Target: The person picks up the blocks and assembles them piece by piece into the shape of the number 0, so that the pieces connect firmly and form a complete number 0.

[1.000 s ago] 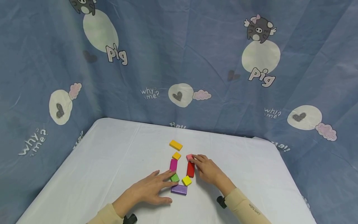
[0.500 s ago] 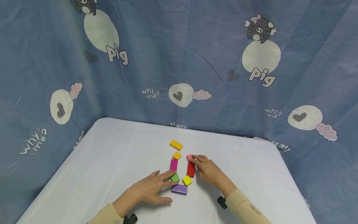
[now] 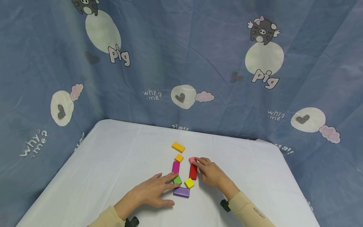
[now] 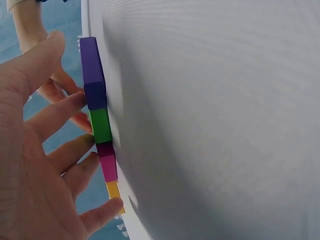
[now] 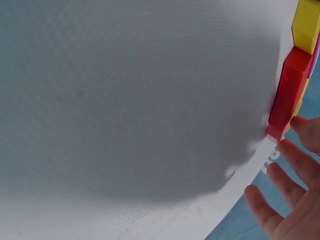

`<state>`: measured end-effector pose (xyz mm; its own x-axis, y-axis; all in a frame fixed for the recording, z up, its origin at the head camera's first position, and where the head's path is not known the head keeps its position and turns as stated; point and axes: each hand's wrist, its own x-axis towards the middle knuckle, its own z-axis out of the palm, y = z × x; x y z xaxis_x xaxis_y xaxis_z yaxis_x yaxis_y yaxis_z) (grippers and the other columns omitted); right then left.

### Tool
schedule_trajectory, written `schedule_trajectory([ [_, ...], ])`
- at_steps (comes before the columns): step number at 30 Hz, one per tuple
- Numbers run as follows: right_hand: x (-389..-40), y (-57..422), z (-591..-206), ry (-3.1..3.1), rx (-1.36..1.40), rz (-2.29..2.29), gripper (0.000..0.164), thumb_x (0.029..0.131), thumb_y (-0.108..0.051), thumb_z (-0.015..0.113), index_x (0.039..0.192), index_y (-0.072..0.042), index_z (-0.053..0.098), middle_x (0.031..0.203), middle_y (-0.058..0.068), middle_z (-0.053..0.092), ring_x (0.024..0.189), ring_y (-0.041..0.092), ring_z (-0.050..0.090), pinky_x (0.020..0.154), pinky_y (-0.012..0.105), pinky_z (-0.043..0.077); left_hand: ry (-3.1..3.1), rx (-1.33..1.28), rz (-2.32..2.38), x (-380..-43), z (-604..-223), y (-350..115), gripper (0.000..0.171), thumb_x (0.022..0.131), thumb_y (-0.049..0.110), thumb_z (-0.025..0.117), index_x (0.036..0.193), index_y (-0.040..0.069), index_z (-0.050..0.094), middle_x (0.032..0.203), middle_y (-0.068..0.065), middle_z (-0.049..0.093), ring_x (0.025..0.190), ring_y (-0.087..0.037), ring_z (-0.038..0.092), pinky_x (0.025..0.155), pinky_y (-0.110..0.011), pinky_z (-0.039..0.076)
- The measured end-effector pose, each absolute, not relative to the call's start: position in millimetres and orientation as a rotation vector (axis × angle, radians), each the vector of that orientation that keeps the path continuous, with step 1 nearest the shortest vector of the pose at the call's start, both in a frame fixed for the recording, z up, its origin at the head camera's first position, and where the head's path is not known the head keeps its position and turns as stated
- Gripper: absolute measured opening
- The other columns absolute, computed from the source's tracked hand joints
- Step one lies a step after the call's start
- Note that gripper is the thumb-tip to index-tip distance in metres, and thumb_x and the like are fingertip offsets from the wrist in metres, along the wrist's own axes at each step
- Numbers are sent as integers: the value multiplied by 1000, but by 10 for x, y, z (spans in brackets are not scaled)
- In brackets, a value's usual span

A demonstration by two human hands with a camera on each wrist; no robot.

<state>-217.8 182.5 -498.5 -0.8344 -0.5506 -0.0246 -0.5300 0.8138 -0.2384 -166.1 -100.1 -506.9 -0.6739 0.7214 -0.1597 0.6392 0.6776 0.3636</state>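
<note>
My left hand (image 3: 151,190) lies with spread, straight fingers at the left row of wooden blocks. Its fingertips touch the green block (image 3: 177,180) and the magenta block (image 3: 175,167), and one reaches the edge of the purple block (image 3: 181,192). The left wrist view shows green, magenta and orange blocks lined up beyond the purple block (image 4: 92,70). My right hand (image 3: 211,171) rests its thumb and index fingertips at the pink block (image 3: 192,160), partly covering it. The red block (image 5: 290,90) adjoins the pink one; its other fingers stay spread. A yellow block (image 3: 189,183) sits beside the purple one.
Farther back lie a small orange block (image 3: 179,158) and a longer orange block (image 3: 178,147). A white cloth (image 3: 113,164) covers the table, and a blue printed curtain (image 3: 215,56) hangs behind it. Each wrist carries a small black camera.
</note>
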Motion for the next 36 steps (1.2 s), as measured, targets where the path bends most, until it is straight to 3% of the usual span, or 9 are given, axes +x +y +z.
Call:
schedule_trajectory([
  [16, -1780, 1834, -4871, 2902, -1017, -385, 44, 97, -35, 60, 138, -22, 56, 146, 9, 46, 134, 30, 41, 102, 53, 41, 2690, 1147, 491, -1776, -4988, -1150, 67, 92, 64, 50, 146, 24, 48, 155, -6, 34, 143, -22, 29, 111, -55, 27],
  [21, -1621, 1821, -4895, 2860, -1033, -357, 48, 96, -44, 57, 141, -25, 54, 148, 6, 44, 134, 28, 40, 101, 54, 42, 2776, 1139, 527, -1928, -4971, -1253, 51, 101, 43, 50, 144, 16, 51, 155, -7, 36, 141, -26, 32, 109, -57, 29],
  [25, -1567, 1794, -4895, 2845, -1039, -341, 50, 96, -46, 57, 141, -26, 54, 149, 5, 42, 134, 28, 40, 101, 54, 41, 2845, 1179, 467, -2056, -4964, -1285, 42, 101, 20, 53, 142, 11, 53, 153, -9, 38, 139, -31, 36, 105, -59, 34],
  [36, -1492, 1738, -4874, 2800, -954, -350, 46, 95, -48, 58, 137, -30, 58, 147, 2, 44, 133, 26, 41, 101, 55, 41, 2866, 1013, 336, -2461, -5060, -1238, 50, 98, 7, 50, 147, 12, 45, 154, -7, 37, 139, -29, 37, 106, -54, 36],
])
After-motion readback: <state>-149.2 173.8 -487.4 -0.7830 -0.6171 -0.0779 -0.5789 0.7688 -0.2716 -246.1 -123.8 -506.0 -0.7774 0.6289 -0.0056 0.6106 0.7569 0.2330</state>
